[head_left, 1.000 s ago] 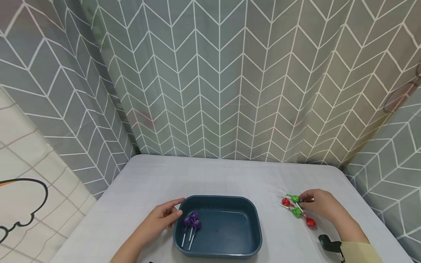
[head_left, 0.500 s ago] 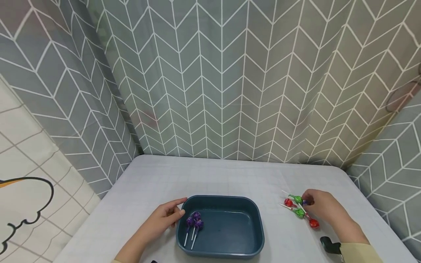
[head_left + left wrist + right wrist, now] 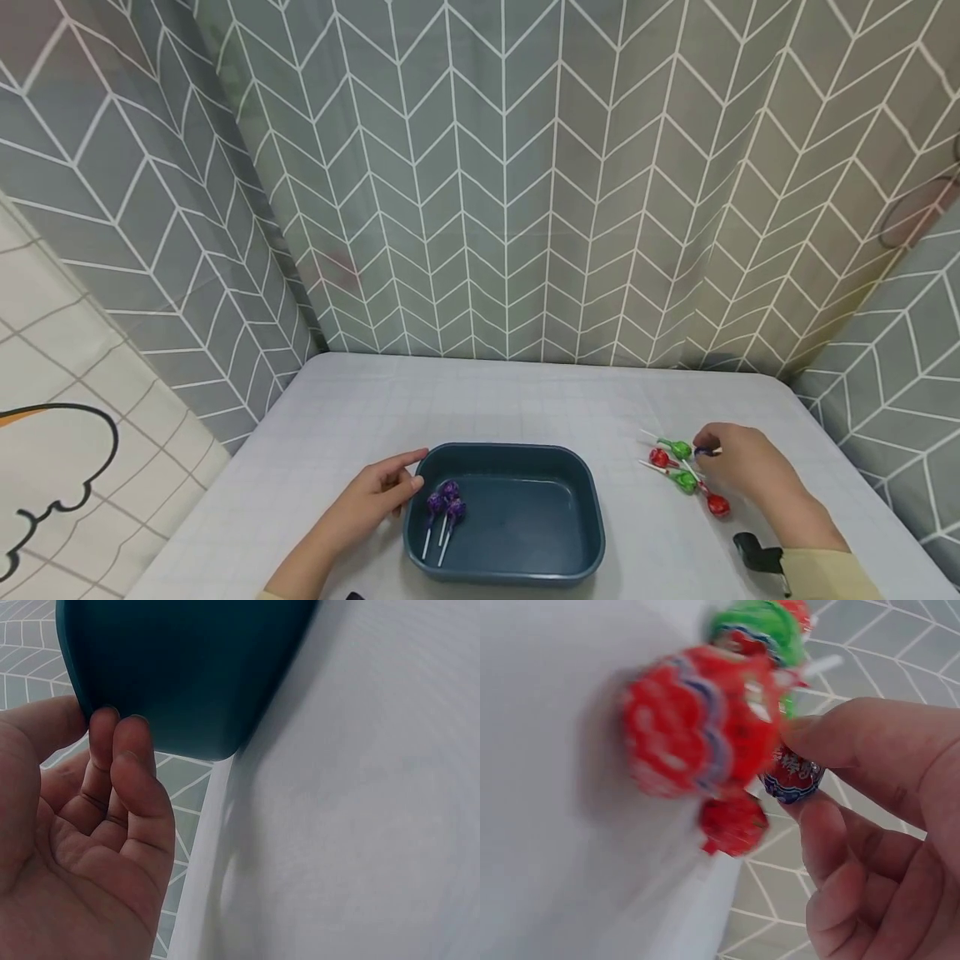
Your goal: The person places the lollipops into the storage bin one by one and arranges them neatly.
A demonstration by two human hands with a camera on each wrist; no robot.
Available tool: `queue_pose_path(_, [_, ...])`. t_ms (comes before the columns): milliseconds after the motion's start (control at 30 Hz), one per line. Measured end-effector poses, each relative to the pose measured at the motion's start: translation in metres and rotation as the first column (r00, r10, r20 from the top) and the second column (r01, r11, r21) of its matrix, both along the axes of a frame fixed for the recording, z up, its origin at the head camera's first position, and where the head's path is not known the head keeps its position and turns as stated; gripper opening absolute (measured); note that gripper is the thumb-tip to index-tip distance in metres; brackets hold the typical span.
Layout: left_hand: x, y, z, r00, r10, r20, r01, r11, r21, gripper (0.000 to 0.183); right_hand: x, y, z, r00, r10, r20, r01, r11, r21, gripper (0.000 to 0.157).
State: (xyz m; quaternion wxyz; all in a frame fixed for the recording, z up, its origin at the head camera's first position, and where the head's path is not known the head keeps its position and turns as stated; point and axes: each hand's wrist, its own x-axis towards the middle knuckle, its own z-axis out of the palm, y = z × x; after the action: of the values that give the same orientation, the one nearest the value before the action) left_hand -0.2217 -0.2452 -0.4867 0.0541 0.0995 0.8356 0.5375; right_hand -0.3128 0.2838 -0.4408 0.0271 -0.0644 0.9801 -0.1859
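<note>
My left hand (image 3: 372, 497) grips the left rim of a dark blue plastic bin (image 3: 525, 577), thumb over the edge. In the left wrist view my curled fingertips press the bin's outer wall (image 3: 187, 690). Inside the bin, at its left, lie three purple lollipops (image 3: 451, 490). My right hand (image 3: 750, 467) pinches a dark-wrapped lollipop (image 3: 791, 776) between thumb and fingers, at the right of the table. Close by lie green lollipops (image 3: 683, 481) and red lollipops (image 3: 717, 504). A red lollipop (image 3: 705, 724) looms blurred in the right wrist view.
A white cloth covers the table (image 3: 495, 400). Patterned grey curtains (image 3: 502, 208) stand behind and at both sides. A black strap piece (image 3: 757, 554) sits by my right sleeve (image 3: 828, 575).
My right hand has drawn slightly right, and the dark lollipop has come away from the green one. My left hand stays on the bin; the head view has shifted a little.
</note>
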Motion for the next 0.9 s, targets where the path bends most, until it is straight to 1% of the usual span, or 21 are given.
queue_pose_path(100, [0.001,0.001,0.001,1.000,0.002,0.004,-0.002,1.000,0.004,0.048,0.002,0.004,0.008,1.000,-0.008,-0.012,0.008,1.000,-0.012,0.031])
queue_pose_path(200, [0.002,0.001,0.001,1.000,0.001,0.009,-0.002,1.000,0.014,0.048,0.005,0.010,0.017,0.999,-0.019,-0.041,0.017,0.999,-0.045,0.034])
queue_pose_path(300, [0.001,0.002,0.001,1.000,0.004,0.017,-0.005,1.000,0.018,0.049,0.010,0.015,0.026,0.998,-0.022,-0.060,0.014,0.991,-0.130,0.037])
queue_pose_path(367, [0.001,0.002,0.001,1.000,0.006,0.017,-0.006,1.000,0.016,0.049,0.014,0.016,0.031,0.999,-0.008,-0.048,-0.002,0.976,-0.216,0.040])
queue_pose_path(467, [0.001,0.002,0.001,1.000,0.007,0.016,-0.007,1.000,0.016,0.049,0.016,0.014,0.034,0.999,0.040,0.000,-0.037,0.933,-0.357,0.046])
queue_pose_path(533, [0.001,0.002,0.002,1.000,0.002,0.009,-0.002,1.000,0.011,0.048,0.016,0.010,0.035,0.997,0.065,0.035,-0.044,0.907,-0.419,0.047])
queue_pose_path(567, [0.001,0.002,0.003,1.000,-0.002,0.006,0.002,1.000,0.009,0.048,0.016,0.008,0.035,0.996,0.071,0.045,-0.045,0.898,-0.437,0.047])
queue_pose_path(633, [0.001,0.002,0.004,1.000,-0.007,0.001,0.007,1.000,0.002,0.047,0.015,0.004,0.034,0.995,0.075,0.060,-0.040,0.891,-0.451,0.048])
queue_pose_path(800, [0.001,0.002,0.004,1.000,-0.013,-0.008,0.012,1.000,-0.002,0.048,0.014,-0.002,0.030,0.997,0.057,0.056,-0.028,0.904,-0.427,0.056])
queue_pose_path(900, [0.001,0.003,0.002,1.000,-0.014,-0.010,0.014,1.000,-0.006,0.048,0.014,-0.002,0.028,0.998,0.053,0.042,-0.031,0.914,-0.404,0.057])
